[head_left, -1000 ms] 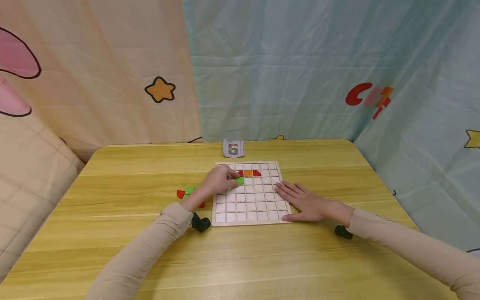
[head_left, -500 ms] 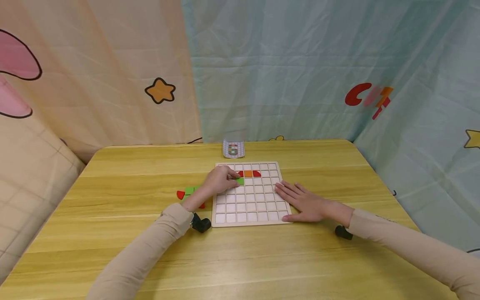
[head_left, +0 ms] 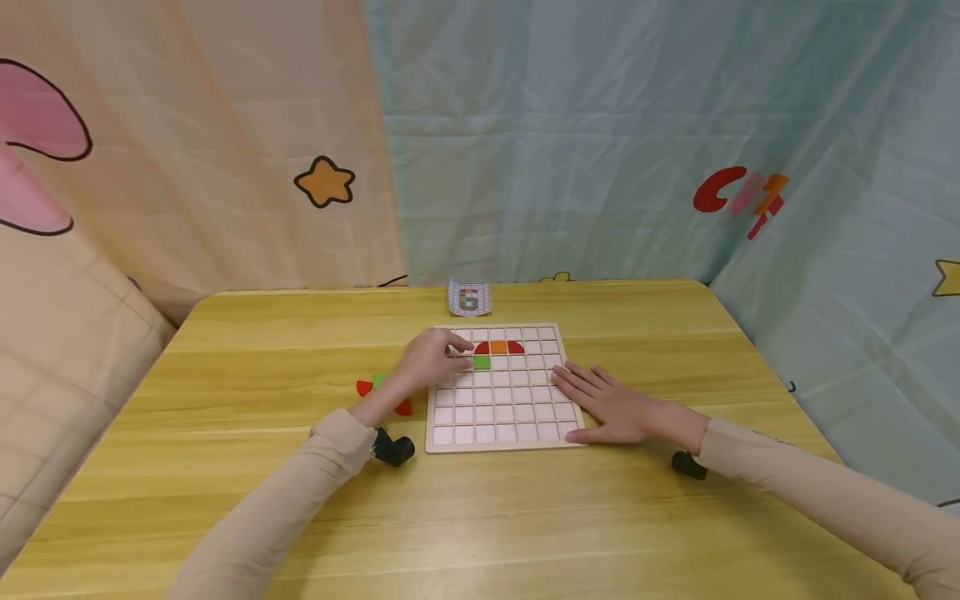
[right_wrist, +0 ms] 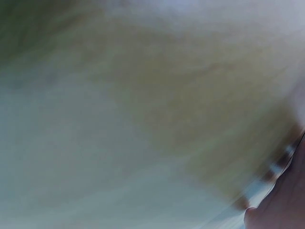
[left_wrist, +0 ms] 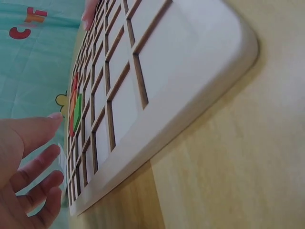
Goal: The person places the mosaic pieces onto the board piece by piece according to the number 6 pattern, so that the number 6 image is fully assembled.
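A pale wooden board (head_left: 495, 414) with a grid of square cells lies on the table. In its upper part sit an orange square tile (head_left: 498, 347) between a red rounded tile (head_left: 483, 347) and another red rounded tile (head_left: 516, 347). Under the left red one is a green square tile (head_left: 482, 362). My left hand (head_left: 427, 360) hovers over the board's left side, fingers apart from the green tile and nothing held; the left wrist view shows its fingers (left_wrist: 45, 162) loosely bent. My right hand (head_left: 611, 406) rests with spread fingers on the board's right edge. The right wrist view is mostly blurred.
Loose tiles lie left of the board, partly hidden by the left forearm: a green one (head_left: 379, 380), a red one (head_left: 363, 387) and another red one (head_left: 403, 407). Behind the board stands a small patterned card (head_left: 469, 299). Printed curtains surround the table.
My left hand has let go of the green tile and drawn slightly left, leaving the tile in its cell. The right hand has stayed on the board's edge.
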Available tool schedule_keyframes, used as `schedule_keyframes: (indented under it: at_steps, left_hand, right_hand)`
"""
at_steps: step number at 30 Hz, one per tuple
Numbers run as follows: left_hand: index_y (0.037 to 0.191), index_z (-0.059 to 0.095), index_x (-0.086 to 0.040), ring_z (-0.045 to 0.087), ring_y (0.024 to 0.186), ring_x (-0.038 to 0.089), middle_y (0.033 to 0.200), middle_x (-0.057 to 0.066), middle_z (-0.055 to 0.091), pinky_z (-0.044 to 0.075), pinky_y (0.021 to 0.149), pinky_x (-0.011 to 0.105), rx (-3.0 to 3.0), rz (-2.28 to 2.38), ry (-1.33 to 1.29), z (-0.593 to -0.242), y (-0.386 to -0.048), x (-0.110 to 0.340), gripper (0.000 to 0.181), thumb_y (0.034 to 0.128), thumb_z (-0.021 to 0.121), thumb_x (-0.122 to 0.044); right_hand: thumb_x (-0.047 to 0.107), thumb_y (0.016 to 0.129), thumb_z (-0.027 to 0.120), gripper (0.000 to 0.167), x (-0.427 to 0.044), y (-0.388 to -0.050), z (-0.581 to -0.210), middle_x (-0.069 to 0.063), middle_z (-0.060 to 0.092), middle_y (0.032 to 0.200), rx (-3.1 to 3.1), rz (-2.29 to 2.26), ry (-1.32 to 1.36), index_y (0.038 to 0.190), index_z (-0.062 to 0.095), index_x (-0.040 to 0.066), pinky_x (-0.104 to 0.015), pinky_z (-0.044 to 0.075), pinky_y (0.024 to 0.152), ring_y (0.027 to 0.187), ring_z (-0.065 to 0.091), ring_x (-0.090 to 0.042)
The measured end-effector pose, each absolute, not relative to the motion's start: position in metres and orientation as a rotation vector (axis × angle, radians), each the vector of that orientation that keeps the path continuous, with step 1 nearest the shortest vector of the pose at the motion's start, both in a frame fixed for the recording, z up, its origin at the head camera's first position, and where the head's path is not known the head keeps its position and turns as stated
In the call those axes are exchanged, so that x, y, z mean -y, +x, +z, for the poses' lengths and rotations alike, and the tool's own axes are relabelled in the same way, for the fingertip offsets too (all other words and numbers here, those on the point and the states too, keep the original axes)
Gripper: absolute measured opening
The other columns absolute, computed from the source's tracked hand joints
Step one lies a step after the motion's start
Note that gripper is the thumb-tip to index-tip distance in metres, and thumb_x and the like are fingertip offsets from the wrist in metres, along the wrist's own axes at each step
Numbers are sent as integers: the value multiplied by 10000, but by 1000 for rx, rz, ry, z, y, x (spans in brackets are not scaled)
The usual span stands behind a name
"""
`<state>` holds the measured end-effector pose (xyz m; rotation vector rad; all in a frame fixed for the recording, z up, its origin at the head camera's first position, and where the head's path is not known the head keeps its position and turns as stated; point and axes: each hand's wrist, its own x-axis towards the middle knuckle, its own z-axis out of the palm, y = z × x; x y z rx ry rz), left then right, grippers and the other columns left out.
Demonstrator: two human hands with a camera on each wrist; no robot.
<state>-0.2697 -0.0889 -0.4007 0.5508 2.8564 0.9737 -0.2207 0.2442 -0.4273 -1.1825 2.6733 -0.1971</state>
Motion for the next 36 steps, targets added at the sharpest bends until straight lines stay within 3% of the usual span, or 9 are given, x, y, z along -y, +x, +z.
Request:
schedule_keyframes:
  at_steps: [15, 27, 36]
  left_hand:
    - [1107, 728, -78, 607, 948, 257, 1070, 93, 714, 492, 798, 389, -2949, 999, 527, -395, -248, 133, 289, 849, 728, -209]
    - [1117, 719, -79, 626, 925, 261, 1073, 108, 718, 509, 797, 407, -2970, 954, 505, -400, -228, 164, 299, 847, 733, -207]
    - [1129, 706, -57, 591, 769, 175, 1023, 116, 714, 470, 646, 295, -2952, 886, 484, -403, -216, 178, 330, 822, 755, -170]
  right_hand:
    - [679, 908, 406, 913, -248, -228, -434, 30, -54, 1634, -2660, -130, -1110, 1557, -12, 191, -516, 39, 1188, 1507, -58, -195]
    - [680, 908, 404, 913, -248, -227, -433, 25, -42, 1636, -2654, -105, -1113, 1558, -6, 188, -522, 47, 1186, 1508, -45, -205]
    - [617, 921, 459, 895, -247, -224, -430, -78, 48, 1633, -2657, -186, -1179, 1560, 57, 136, -605, 98, 1141, 1506, -1, -264]
